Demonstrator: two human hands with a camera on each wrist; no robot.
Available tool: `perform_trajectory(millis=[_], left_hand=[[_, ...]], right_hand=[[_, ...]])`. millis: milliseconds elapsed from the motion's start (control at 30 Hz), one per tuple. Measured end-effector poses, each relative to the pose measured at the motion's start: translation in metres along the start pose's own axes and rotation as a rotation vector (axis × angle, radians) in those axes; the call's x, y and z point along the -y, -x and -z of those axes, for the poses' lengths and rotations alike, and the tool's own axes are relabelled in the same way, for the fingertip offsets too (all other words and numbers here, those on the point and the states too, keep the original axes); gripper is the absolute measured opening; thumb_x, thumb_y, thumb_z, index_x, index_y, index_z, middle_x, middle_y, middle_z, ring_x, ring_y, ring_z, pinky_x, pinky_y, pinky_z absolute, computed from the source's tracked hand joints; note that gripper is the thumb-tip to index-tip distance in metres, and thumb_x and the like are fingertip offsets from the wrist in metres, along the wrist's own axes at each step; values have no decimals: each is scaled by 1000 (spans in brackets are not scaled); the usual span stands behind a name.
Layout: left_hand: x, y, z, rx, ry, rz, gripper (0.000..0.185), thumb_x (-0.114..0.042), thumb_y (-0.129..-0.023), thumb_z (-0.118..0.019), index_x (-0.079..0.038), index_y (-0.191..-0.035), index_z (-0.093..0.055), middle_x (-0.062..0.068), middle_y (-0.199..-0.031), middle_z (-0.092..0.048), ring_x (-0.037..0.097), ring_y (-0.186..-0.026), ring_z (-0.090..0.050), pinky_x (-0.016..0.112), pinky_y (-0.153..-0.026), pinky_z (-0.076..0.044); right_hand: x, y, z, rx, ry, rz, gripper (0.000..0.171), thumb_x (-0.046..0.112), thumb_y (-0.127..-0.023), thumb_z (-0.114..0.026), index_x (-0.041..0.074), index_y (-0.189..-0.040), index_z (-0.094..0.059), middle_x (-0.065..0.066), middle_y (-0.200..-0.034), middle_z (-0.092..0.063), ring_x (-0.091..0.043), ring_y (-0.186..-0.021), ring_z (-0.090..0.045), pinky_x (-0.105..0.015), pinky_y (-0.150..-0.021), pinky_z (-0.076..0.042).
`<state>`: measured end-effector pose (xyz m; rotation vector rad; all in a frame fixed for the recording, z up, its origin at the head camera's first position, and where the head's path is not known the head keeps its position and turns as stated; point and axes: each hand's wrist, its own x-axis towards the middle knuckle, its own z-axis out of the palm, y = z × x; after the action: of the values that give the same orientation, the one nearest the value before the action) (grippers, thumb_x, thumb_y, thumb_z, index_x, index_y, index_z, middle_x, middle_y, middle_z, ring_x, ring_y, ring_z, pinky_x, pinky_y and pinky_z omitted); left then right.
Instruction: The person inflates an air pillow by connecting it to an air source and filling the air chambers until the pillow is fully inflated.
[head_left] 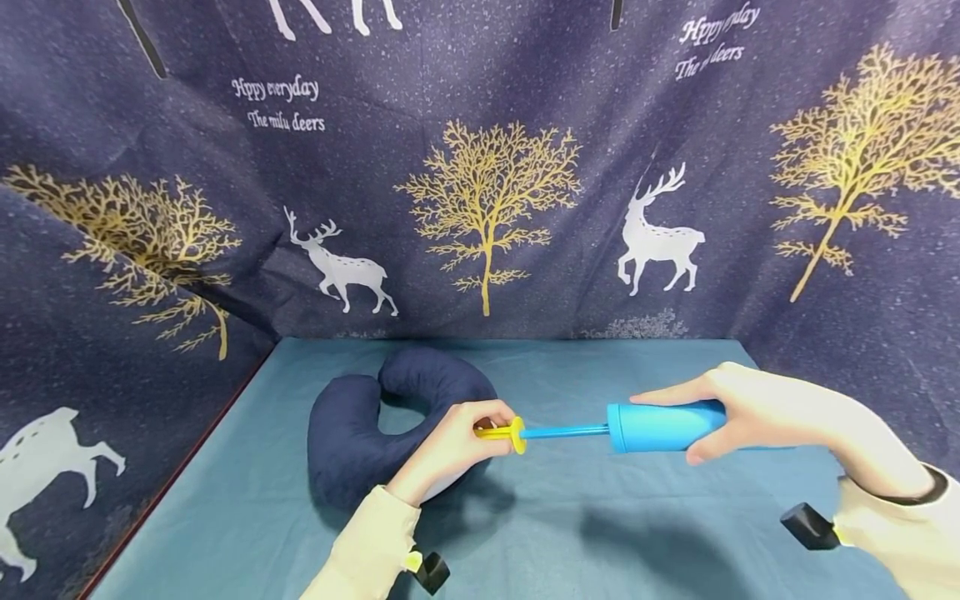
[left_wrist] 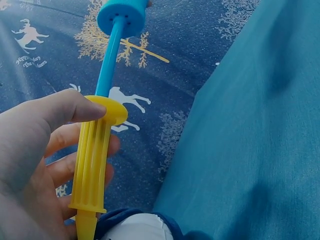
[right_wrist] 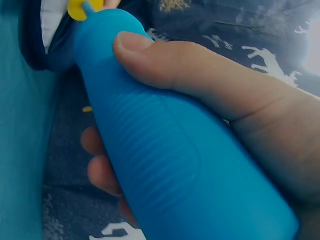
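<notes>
A hand pump is held level above the table in the head view. Its blue cylinder (head_left: 663, 427) sits in my right hand (head_left: 738, 408), thumb and fingers wrapped round it (right_wrist: 190, 165). A thin blue rod (head_left: 564, 432) runs out to the yellow ribbed handle (head_left: 501, 433), which my left hand (head_left: 457, 442) grips. The left wrist view shows that yellow handle (left_wrist: 95, 165) across my fingers, with the thumb at its flange. A dark blue U-shaped neck pillow (head_left: 360, 425) lies on the table under and behind my left hand.
The table (head_left: 600, 533) is covered with a teal cloth. Dark blue fabric printed with white deer and gold trees (head_left: 487, 200) closes in the back and both sides. Black wrist mounts (head_left: 808, 527) show at my sleeves.
</notes>
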<state>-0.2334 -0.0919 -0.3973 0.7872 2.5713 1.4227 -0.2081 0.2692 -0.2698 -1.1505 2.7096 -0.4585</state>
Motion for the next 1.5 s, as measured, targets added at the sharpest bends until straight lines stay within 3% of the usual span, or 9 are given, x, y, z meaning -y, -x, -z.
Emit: perform_trajectory(millis=[300,533,700,833,1067,1333,1500], left_hand=[[0,-1,-1,3,-9,-7,15,-18,-85,-74,-25,-99,-72,-7,-89,-72,11,-79,-62,23,-76,-51],[-3,-1,-2,12,-7,3,18,-15,-85,-73,-21,-102,-72,-6,-93,-72,10,-82,-63,23,-78,-50],[-2,-2,-1,3,4,-12,17,-15,-85,-74,-20,-101,-73,-4,-92,-72,10,-79,-61,23,-76,-51],[-2,-3,1,-2,6,-31,17,-15,-85,-74,-16,-101,-72,1,-92,-73,10,-78,-60,22,-75,-50],[-2,-2,4,-10,33,-21,16,-13,-85,-74,-16,-100,-73,2,-93,-73,12,-79,-62,23,-77,-51],[1,-3,4,-6,37,-26,15,-13,-86,-73,-14,-100,-73,4,-93,-72,12,-78,-61,23,-77,-51],[2,-4,4,-5,36,-23,15,-13,-86,-73,-13,-100,-72,5,-94,-72,14,-80,-60,25,-78,-51]], right_hand=[[-13,21,13,35,-35,5,69,44,-78,-81,31,-141,-55,19,-95,-66,6,-75,-52,-17,-61,-41],[-12,18,11,28,-37,30,66,38,-77,-82,30,-139,-57,20,-91,-66,7,-74,-51,-17,-61,-42],[-3,2,7,25,-60,42,63,34,-76,-83,30,-135,-61,21,-89,-67,7,-74,-51,-17,-61,-43],[5,-14,5,24,-16,39,62,37,-75,-83,29,-134,-63,21,-93,-68,6,-75,-52,-17,-64,-44],[22,-47,-2,33,45,27,61,34,-71,-83,27,-129,-67,20,-81,-66,5,-65,-48,-18,-59,-41],[35,-80,-17,62,73,2,60,30,-69,-82,27,-128,-68,16,-86,-70,1,-62,-50,-20,-58,-40],[41,-96,-30,56,95,-16,61,30,-69,-82,30,-128,-67,17,-80,-66,-1,-59,-46,-21,-56,-37]])
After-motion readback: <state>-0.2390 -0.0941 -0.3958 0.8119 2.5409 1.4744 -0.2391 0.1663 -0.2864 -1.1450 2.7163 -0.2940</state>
